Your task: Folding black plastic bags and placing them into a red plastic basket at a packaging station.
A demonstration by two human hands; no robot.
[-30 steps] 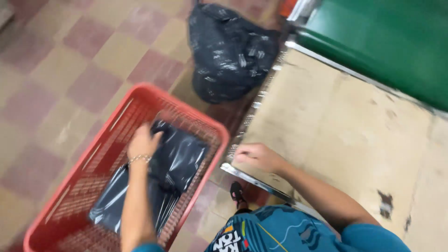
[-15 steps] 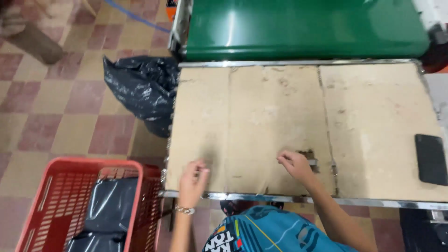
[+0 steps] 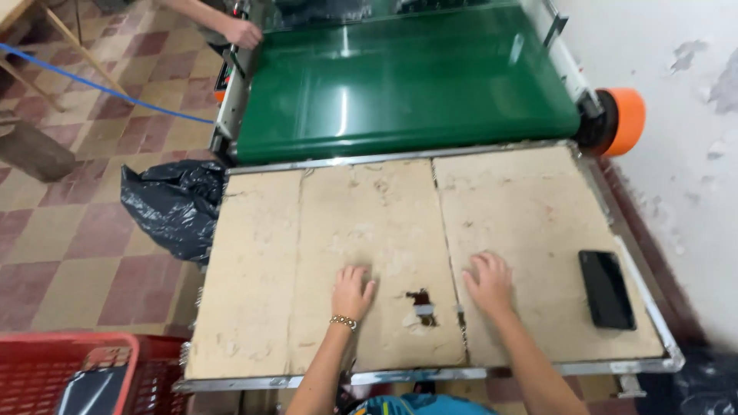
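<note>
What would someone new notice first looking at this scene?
Probably the wide glossy green conveyor belt across the top, with a bright orange round roller cap at its right end. Below it, the left hand and right hand rest flat on a worn beige cardboard-covered table, with a black rectangular phone lying near the right edge.

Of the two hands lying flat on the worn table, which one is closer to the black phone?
The right hand: it rests on the right board, beside the black phone. The left hand, wearing a bracelet, lies farther away.
</note>
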